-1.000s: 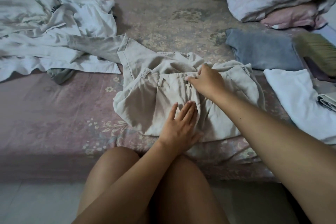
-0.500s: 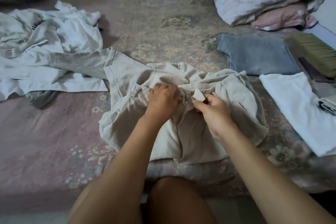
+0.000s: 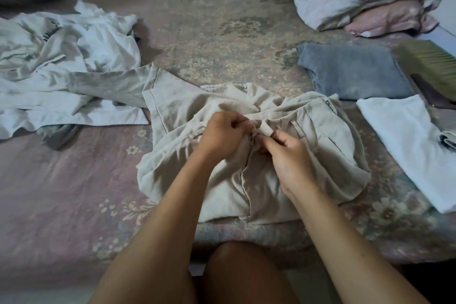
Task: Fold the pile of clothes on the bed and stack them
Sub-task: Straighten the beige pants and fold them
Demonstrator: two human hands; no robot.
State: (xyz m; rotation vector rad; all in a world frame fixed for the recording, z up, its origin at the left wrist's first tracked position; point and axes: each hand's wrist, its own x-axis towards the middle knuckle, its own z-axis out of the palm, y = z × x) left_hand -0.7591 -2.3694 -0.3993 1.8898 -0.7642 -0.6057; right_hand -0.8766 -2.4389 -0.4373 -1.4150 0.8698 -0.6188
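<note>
both hands have closed in on the beige shorts at the fly. left hand and right hand pinch the waistband, seemingly fastening it; next comes flattening and folding

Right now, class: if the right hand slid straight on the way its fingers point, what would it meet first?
The right hand points up-left, so it would probably meet the left hand first; both pinch the beige shorts at the waistband.

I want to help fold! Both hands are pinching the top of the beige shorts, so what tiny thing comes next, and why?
Probably fasten the waistband: the left hand and right hand pinch its two ends together on the beige shorts, which lie crumpled, unfolded.
</note>
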